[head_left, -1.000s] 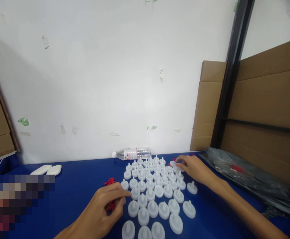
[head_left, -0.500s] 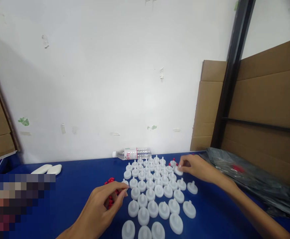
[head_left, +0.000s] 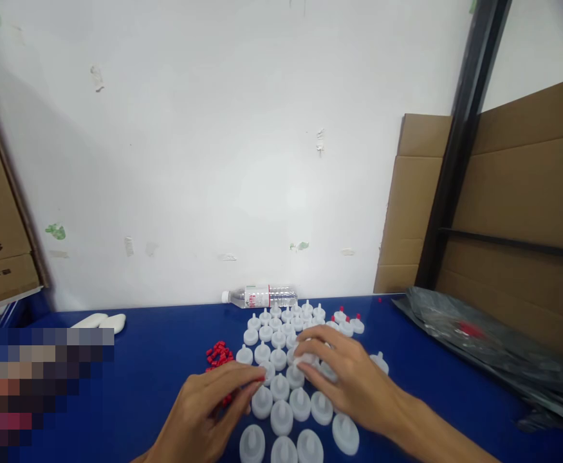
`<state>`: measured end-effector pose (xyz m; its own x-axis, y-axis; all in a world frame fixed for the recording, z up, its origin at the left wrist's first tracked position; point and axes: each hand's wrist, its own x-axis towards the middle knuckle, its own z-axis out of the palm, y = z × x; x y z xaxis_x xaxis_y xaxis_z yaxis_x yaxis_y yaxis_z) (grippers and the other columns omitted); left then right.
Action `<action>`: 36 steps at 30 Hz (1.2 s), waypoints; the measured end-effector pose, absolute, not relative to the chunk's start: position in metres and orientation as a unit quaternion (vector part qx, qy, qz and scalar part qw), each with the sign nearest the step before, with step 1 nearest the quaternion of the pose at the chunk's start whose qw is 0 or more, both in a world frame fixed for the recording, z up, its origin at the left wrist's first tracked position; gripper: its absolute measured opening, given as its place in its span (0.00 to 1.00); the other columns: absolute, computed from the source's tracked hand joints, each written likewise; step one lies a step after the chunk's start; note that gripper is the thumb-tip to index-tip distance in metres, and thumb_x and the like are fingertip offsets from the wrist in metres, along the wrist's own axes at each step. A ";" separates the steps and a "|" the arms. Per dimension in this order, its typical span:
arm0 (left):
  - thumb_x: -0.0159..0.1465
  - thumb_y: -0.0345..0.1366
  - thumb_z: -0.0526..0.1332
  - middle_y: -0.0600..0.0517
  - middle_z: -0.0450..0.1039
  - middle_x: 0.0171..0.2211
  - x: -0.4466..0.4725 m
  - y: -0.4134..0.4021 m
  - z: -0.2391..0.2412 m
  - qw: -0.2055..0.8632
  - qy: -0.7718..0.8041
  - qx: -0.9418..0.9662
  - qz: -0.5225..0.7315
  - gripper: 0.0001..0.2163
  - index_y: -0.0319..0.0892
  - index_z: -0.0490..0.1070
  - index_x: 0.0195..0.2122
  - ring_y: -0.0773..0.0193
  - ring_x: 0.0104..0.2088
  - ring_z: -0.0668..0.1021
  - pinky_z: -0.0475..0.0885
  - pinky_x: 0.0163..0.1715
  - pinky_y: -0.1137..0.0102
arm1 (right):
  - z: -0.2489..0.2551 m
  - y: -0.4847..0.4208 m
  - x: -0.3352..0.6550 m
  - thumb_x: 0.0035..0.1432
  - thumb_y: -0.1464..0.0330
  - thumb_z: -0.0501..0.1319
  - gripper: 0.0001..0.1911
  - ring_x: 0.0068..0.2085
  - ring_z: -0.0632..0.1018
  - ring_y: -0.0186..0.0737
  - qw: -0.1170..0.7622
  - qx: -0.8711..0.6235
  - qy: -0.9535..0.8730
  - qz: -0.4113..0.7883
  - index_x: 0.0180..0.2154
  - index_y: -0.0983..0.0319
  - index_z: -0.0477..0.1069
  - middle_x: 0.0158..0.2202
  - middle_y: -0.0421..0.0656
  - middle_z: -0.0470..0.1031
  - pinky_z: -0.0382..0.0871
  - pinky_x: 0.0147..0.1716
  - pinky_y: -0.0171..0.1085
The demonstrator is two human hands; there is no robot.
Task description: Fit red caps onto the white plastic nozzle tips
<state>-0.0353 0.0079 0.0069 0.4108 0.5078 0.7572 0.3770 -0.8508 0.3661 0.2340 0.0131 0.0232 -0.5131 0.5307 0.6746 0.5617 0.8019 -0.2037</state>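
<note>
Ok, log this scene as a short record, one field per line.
Left hand: fingertips pinched, a small red piece showing between them
Right hand: over the white spouted pieces; whether it grips one is unclear
Loose red pieces: heap beside the left hand, partly hidden
Red-tipped white pieces: small cluster, far right of the group
Bottle: on its side near the wall

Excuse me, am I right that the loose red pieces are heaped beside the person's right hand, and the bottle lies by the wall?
Not quite: the head view shows the loose red pieces heaped beside the left hand. The bottle does lie by the wall.
</note>
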 end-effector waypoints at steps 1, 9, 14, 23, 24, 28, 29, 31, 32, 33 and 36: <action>0.71 0.29 0.63 0.57 0.85 0.37 -0.034 0.006 0.006 0.056 0.253 0.841 0.474 0.11 0.50 0.78 0.50 0.70 0.30 0.85 0.78 0.35 0.81 | 0.021 0.009 0.228 0.72 0.69 0.59 0.07 0.48 0.81 0.44 0.387 -0.300 -0.872 -0.023 0.48 0.59 0.73 0.47 0.49 0.77 0.78 0.46 0.41; 0.72 0.30 0.62 0.53 0.85 0.44 -0.029 -0.002 0.000 0.019 0.236 0.863 0.447 0.13 0.53 0.77 0.54 0.67 0.39 0.86 0.77 0.35 0.81 | 0.017 -0.007 0.214 0.70 0.71 0.62 0.07 0.44 0.82 0.40 0.411 -0.273 -0.870 -0.017 0.49 0.59 0.75 0.46 0.48 0.78 0.79 0.44 0.35; 0.73 0.32 0.61 0.51 0.84 0.41 -0.030 0.000 0.000 -0.002 0.240 0.866 0.438 0.10 0.51 0.78 0.52 0.68 0.33 0.85 0.74 0.28 0.81 | 0.015 -0.009 0.212 0.70 0.71 0.61 0.09 0.43 0.82 0.41 0.393 -0.274 -0.877 -0.039 0.49 0.59 0.75 0.46 0.48 0.79 0.79 0.41 0.36; 0.74 0.33 0.60 0.53 0.83 0.41 -0.031 0.002 -0.010 -0.005 0.246 0.877 0.414 0.10 0.50 0.77 0.53 0.68 0.33 0.85 0.72 0.27 0.79 | 0.013 -0.007 0.211 0.70 0.72 0.61 0.13 0.47 0.80 0.43 0.382 -0.256 -0.888 -0.021 0.55 0.59 0.71 0.48 0.48 0.79 0.78 0.47 0.38; 0.74 0.33 0.60 0.53 0.83 0.41 -0.031 0.003 -0.010 -0.001 0.242 0.876 0.418 0.09 0.50 0.77 0.52 0.69 0.34 0.85 0.72 0.28 0.80 | 0.013 -0.006 0.211 0.70 0.73 0.62 0.17 0.48 0.79 0.44 0.371 -0.256 -0.893 -0.017 0.58 0.58 0.69 0.50 0.47 0.78 0.78 0.48 0.40; 0.73 0.30 0.60 0.54 0.82 0.40 -0.032 0.007 -0.004 0.011 0.242 0.872 0.426 0.09 0.49 0.76 0.50 0.70 0.35 0.84 0.75 0.34 0.81 | 0.014 -0.005 0.213 0.70 0.77 0.60 0.25 0.48 0.77 0.44 0.363 -0.242 -0.899 -0.025 0.64 0.55 0.64 0.53 0.45 0.78 0.77 0.47 0.41; 0.73 0.29 0.60 0.54 0.82 0.40 -0.032 0.007 -0.003 0.004 0.247 0.871 0.424 0.09 0.48 0.75 0.50 0.69 0.35 0.84 0.76 0.35 0.81 | 0.015 -0.006 0.213 0.70 0.77 0.59 0.25 0.47 0.77 0.43 0.371 -0.234 -0.898 -0.029 0.64 0.56 0.63 0.53 0.45 0.78 0.77 0.47 0.40; 0.74 0.30 0.59 0.53 0.81 0.40 -0.031 0.006 0.000 -0.024 0.251 0.871 0.422 0.09 0.47 0.74 0.51 0.69 0.35 0.84 0.76 0.34 0.81 | 0.017 -0.008 0.212 0.72 0.76 0.58 0.22 0.47 0.77 0.42 0.383 -0.222 -0.895 -0.051 0.64 0.58 0.63 0.53 0.45 0.79 0.76 0.48 0.39; 0.74 0.30 0.58 0.52 0.81 0.40 -0.031 0.005 0.001 -0.039 0.250 0.871 0.421 0.09 0.47 0.73 0.51 0.68 0.35 0.84 0.76 0.33 0.81 | 0.018 -0.009 0.212 0.73 0.74 0.58 0.21 0.47 0.77 0.42 0.387 -0.220 -0.893 -0.069 0.64 0.60 0.63 0.53 0.45 0.79 0.76 0.48 0.39; 0.75 0.30 0.57 0.52 0.81 0.40 -0.030 0.005 0.001 -0.050 0.249 0.873 0.417 0.08 0.47 0.73 0.51 0.68 0.34 0.84 0.75 0.32 0.81 | 0.020 -0.011 0.211 0.73 0.73 0.57 0.20 0.46 0.77 0.43 0.388 -0.224 -0.889 -0.090 0.63 0.60 0.64 0.52 0.45 0.80 0.75 0.48 0.40; 0.75 0.31 0.56 0.53 0.81 0.39 -0.029 0.002 0.000 -0.047 0.259 0.877 0.402 0.08 0.47 0.72 0.50 0.68 0.33 0.84 0.74 0.30 0.80 | 0.024 -0.016 0.209 0.74 0.73 0.55 0.16 0.42 0.77 0.43 0.389 -0.240 -0.876 -0.153 0.60 0.59 0.67 0.50 0.43 0.82 0.73 0.44 0.42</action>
